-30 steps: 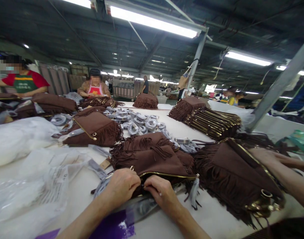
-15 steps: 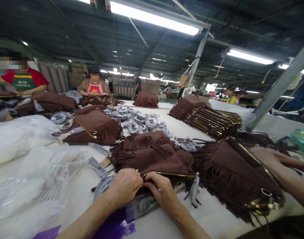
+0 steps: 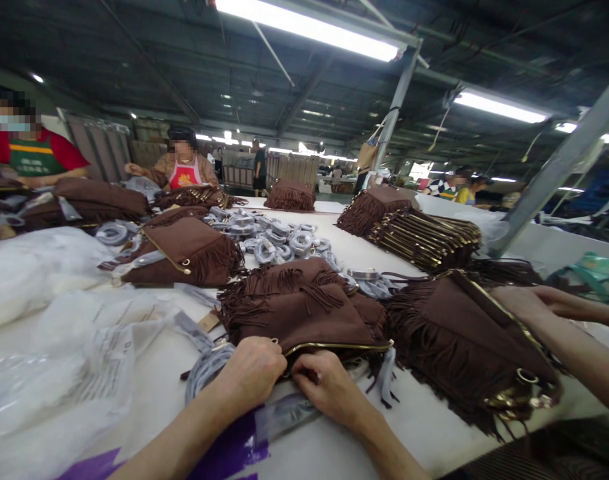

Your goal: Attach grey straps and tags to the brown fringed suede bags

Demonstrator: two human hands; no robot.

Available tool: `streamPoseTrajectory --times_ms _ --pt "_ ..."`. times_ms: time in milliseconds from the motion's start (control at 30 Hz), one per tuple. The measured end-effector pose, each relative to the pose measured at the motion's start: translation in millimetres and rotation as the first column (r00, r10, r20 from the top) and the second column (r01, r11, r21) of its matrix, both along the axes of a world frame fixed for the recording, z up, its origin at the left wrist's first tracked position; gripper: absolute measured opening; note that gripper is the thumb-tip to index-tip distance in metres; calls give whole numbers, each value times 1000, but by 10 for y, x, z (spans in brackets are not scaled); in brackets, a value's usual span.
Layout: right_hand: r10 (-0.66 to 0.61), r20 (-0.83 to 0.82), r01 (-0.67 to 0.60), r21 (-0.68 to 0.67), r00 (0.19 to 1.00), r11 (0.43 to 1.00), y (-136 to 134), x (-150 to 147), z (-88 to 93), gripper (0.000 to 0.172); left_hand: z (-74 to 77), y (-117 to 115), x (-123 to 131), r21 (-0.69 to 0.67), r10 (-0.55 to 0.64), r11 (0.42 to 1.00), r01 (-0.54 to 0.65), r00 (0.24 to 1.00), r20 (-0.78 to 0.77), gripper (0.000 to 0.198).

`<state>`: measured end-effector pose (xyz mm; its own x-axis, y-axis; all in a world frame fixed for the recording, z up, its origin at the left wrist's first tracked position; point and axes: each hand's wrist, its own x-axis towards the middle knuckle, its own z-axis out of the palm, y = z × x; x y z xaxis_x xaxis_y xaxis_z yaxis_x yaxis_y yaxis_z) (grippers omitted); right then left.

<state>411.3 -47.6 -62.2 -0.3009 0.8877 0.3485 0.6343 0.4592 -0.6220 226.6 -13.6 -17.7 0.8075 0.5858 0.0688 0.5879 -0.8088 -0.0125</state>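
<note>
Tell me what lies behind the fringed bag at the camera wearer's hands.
Behind the fringed bag lie grey wrapped coils on the white table, with a brown fringed pile farther back. The bag hides whatever lies close against its far side.

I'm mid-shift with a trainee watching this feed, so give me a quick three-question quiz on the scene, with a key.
1. Multiple choice: where are the wearer's left hand and right hand on the central brown, suede-like fringed bag?
A) at its far fringe
B) at its gold-coloured zip edge
C) at its right-end tassel

2. True or false: the large pile of grey, plastic-wrapped coils lies beyond that bag.

3. Short answer: from which side of the picture do a co-worker's bare forearms reach another brown fringed bag?

Key: 1. B; 2. True; 3. The right.
</note>
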Motion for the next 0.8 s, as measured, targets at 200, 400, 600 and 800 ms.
streamPoseTrajectory --times_ms 200,400,600,800 --pt "-26 9 27 -27 1000 999 10 -45 -46 19 -49 -48 43 -12 83 997 -82 995 54 18" --pt "-10 5 10 -18 1000 1000 -5 -62 -2 23 7 -58 54 8 100 995 -100 993 61 19" --pt "19 113 -16 -28 993 999 -12 -87 46 23 33 -45 72 -7 104 995 -104 994 30 19" --pt "52 262 -35 -72 964 997 46 -53 107 20 31 -35 87 -6 126 992 -126 992 5 21"
